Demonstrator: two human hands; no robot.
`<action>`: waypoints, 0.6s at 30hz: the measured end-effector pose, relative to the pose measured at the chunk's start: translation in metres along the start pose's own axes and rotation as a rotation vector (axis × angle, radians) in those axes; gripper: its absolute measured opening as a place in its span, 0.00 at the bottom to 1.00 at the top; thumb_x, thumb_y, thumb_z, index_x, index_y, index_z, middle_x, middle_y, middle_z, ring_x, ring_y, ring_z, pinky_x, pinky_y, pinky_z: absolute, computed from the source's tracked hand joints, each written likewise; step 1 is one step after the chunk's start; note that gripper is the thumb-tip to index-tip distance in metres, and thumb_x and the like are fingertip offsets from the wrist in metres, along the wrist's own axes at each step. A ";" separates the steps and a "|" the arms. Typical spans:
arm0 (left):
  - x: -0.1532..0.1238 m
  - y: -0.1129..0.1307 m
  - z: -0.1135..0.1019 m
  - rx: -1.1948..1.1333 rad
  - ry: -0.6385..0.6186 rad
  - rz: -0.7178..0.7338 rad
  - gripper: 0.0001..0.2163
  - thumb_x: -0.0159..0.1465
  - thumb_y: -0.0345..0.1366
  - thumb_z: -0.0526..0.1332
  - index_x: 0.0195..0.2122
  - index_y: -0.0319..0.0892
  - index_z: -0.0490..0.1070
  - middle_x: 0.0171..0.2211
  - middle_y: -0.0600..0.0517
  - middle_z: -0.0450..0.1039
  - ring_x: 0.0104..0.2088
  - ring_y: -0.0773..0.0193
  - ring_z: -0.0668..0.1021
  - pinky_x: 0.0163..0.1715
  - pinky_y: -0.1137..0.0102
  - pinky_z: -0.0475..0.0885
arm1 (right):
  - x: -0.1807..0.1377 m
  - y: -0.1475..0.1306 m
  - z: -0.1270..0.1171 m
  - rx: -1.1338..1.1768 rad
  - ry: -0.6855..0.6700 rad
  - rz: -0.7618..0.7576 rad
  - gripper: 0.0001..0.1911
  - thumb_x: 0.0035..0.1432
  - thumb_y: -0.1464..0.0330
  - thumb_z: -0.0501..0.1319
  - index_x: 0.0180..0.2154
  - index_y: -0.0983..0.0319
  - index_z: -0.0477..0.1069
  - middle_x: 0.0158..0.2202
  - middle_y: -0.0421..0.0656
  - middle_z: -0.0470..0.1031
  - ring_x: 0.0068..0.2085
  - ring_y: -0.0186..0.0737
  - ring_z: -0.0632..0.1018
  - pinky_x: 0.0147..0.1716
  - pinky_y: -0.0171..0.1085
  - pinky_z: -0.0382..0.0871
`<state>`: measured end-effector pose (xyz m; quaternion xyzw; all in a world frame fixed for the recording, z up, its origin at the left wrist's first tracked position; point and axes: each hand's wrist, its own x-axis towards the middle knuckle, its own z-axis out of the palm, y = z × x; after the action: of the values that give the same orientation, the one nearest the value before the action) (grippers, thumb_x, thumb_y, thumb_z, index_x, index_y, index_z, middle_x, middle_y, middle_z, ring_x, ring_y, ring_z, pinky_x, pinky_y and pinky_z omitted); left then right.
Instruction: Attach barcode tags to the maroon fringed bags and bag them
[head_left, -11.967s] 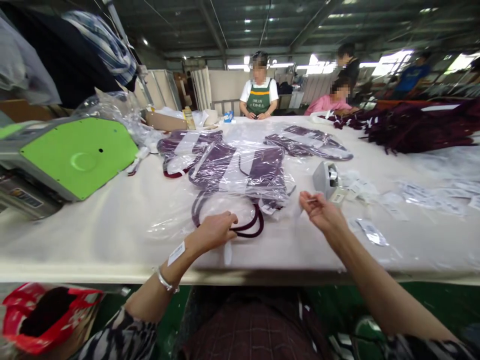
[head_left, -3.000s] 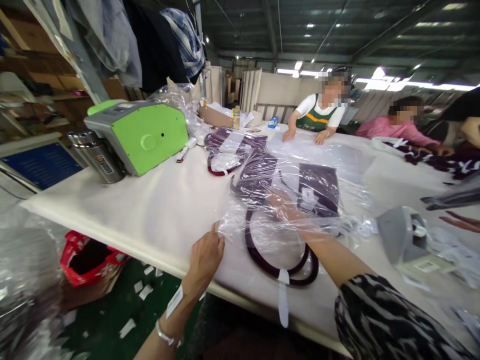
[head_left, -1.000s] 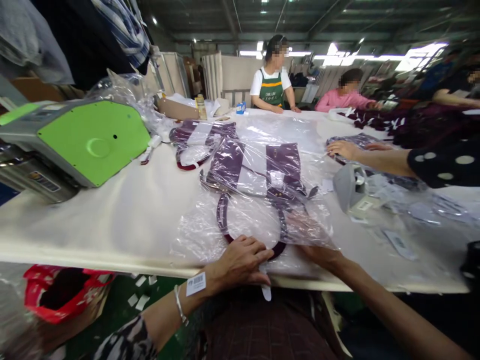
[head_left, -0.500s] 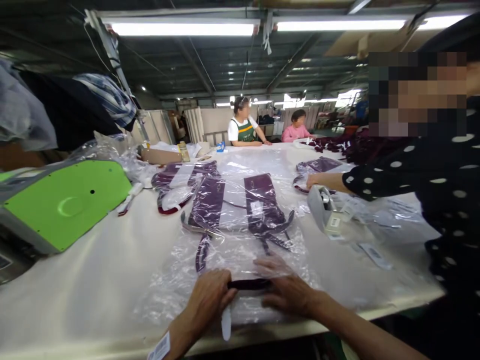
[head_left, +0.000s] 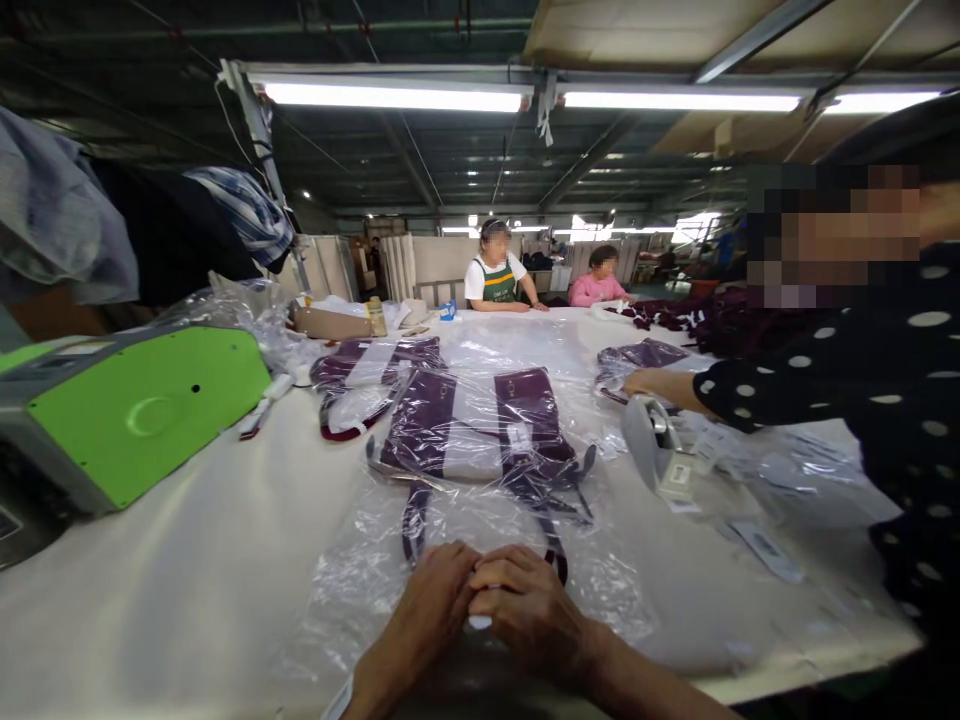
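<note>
A purple and white tote bag [head_left: 480,425] lies in a clear plastic bag [head_left: 352,590] on the cream table [head_left: 172,570] in front of me. Its dark purple handles [head_left: 411,518] run toward me. My left hand [head_left: 431,610] and my right hand [head_left: 532,610] meet at the near end of the handles, fingers curled and pressed together over the plastic there. A small white strip [head_left: 480,622] shows between the two hands.
A green and grey machine [head_left: 127,420] stands at the left. More bagged totes [head_left: 367,375] lie beyond. A grey tape dispenser [head_left: 652,445] and loose labels sit at right, where a person in a polka-dot top [head_left: 847,390] reaches over the table. Two people sit at the far end.
My two hands have come together over the handle loop, which showed between them half a second ago and is now covered. The co-worker's arm at right has stayed over the table.
</note>
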<state>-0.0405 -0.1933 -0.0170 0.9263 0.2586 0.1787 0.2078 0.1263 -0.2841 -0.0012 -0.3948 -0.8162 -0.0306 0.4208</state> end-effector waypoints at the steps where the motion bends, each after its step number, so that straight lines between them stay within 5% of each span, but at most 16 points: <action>1: -0.003 -0.001 0.003 0.036 0.041 0.043 0.10 0.68 0.34 0.53 0.44 0.46 0.72 0.45 0.50 0.78 0.48 0.58 0.77 0.52 0.60 0.70 | 0.000 -0.001 0.001 0.035 0.015 0.041 0.07 0.66 0.68 0.56 0.38 0.57 0.72 0.41 0.42 0.79 0.44 0.40 0.77 0.47 0.42 0.71; 4: -0.011 0.000 0.003 0.053 0.076 0.118 0.14 0.69 0.35 0.51 0.52 0.47 0.70 0.52 0.49 0.75 0.56 0.55 0.73 0.61 0.50 0.63 | -0.003 -0.004 0.004 0.148 0.091 0.201 0.07 0.65 0.66 0.57 0.35 0.58 0.72 0.40 0.44 0.78 0.43 0.40 0.77 0.46 0.41 0.72; 8: -0.019 0.006 0.003 -0.085 0.034 0.128 0.12 0.72 0.36 0.49 0.49 0.50 0.70 0.45 0.53 0.78 0.48 0.63 0.78 0.65 0.52 0.58 | -0.013 0.001 0.008 0.263 0.143 0.458 0.10 0.65 0.63 0.56 0.34 0.58 0.73 0.34 0.42 0.77 0.37 0.39 0.77 0.38 0.37 0.72; 12: -0.012 0.009 0.024 -0.017 0.115 0.128 0.09 0.69 0.37 0.55 0.46 0.48 0.73 0.41 0.51 0.79 0.44 0.57 0.80 0.59 0.49 0.65 | -0.012 0.009 0.008 0.275 0.168 0.678 0.15 0.66 0.61 0.56 0.28 0.59 0.71 0.26 0.39 0.74 0.29 0.37 0.75 0.31 0.35 0.70; 18: 0.000 0.023 0.012 -0.224 0.119 0.048 0.15 0.72 0.42 0.50 0.49 0.45 0.74 0.48 0.47 0.78 0.49 0.54 0.77 0.52 0.59 0.71 | 0.012 0.005 -0.009 0.331 0.174 0.442 0.12 0.65 0.65 0.56 0.29 0.59 0.71 0.33 0.42 0.77 0.37 0.39 0.76 0.42 0.37 0.69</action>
<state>-0.0258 -0.2147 -0.0160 0.8909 0.2265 0.2663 0.2899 0.1315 -0.2768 0.0115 -0.4849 -0.6652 0.1614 0.5443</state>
